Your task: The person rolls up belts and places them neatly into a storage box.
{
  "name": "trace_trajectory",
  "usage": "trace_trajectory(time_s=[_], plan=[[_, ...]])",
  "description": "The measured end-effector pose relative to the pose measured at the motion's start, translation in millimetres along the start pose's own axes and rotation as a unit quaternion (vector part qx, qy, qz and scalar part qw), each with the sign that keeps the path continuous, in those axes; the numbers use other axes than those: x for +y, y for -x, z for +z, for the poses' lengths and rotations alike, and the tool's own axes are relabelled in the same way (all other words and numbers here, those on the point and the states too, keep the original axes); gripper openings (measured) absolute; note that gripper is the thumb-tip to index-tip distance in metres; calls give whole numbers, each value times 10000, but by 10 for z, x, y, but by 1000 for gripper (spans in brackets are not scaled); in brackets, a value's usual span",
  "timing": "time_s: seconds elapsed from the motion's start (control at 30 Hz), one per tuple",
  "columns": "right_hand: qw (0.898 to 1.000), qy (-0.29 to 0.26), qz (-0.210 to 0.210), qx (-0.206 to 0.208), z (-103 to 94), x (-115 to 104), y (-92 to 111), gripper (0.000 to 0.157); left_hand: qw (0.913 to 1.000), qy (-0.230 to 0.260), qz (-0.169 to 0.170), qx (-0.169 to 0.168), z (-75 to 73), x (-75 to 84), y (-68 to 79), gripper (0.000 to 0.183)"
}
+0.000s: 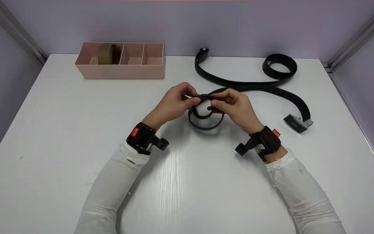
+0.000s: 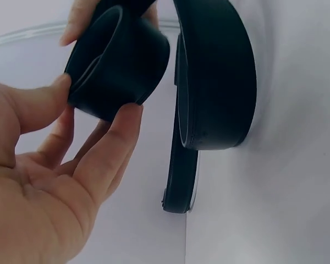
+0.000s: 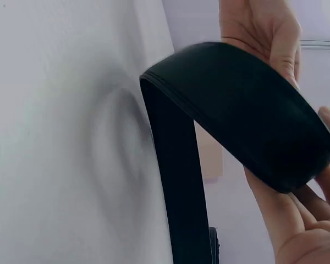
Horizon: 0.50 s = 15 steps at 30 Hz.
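Left hand (image 1: 175, 102), right hand (image 1: 237, 105), each grip pinching one looped belt (image 3: 225, 102), second belt (image 1: 279, 75) beyond

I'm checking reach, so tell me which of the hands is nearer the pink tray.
Left. The left hand is in front of and slightly right of the pink tray; the right hand is farther right, across the black belt coil.

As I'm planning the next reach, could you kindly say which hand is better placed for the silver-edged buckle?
Probably the right hand: the silver-edged buckle lies on its side, nearer to it. The left hand is farther away, though both hold the looped black belt.
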State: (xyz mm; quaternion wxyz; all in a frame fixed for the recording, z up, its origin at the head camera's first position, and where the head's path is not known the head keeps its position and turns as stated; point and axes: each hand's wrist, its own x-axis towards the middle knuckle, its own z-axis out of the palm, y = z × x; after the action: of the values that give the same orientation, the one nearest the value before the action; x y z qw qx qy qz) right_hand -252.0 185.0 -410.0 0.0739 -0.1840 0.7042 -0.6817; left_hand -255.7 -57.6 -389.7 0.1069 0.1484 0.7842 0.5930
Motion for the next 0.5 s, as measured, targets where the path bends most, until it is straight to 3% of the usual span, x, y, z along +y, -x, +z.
trace_trajectory(time_s=[0.3, 0.5], plan=[[9999, -120, -81, -4, 15, 14, -5, 34, 9974, 509, -110, 498, 30, 12, -14, 16], [10000, -26, 77, -24, -16, -5, -11, 35, 9981, 526, -302, 72, -9, 5, -9, 16]])
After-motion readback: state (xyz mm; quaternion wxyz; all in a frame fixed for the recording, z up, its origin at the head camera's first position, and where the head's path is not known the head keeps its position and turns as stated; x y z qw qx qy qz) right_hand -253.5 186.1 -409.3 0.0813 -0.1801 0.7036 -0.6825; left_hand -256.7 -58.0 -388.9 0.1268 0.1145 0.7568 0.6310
